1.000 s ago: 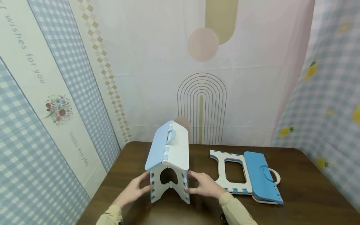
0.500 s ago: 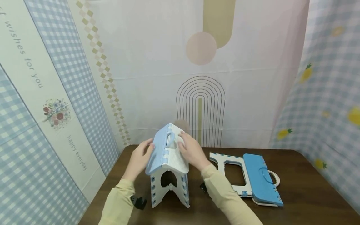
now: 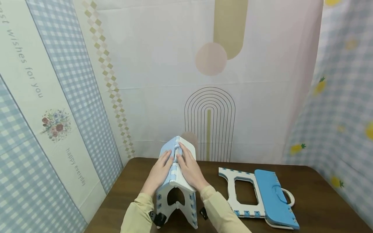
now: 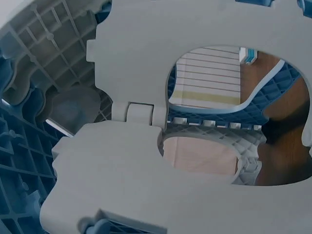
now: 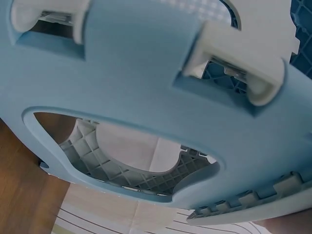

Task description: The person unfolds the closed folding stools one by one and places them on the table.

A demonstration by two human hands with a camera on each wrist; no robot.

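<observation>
The left hand (image 3: pixel 157 172) and right hand (image 3: pixel 190 169) rest straight-fingered atop the peaked folding stool (image 3: pixel 180 181); right of them, a flattened stool (image 3: pixel 268 197) lies on the table (image 3: pixel 209 179).

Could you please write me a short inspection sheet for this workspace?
Surface: dark brown table.
Job's things: light blue and white folding stool, standing partly folded, its top peaked like a roof.
Clutter: only a second stool, deeper blue and white, lying at the right.
Grippers: left grip rests on the light blue top panel; right grip rests on the white top panel.
Cables: nothing seen.
Surroundings: patterned cloths at left, back and right.
</observation>
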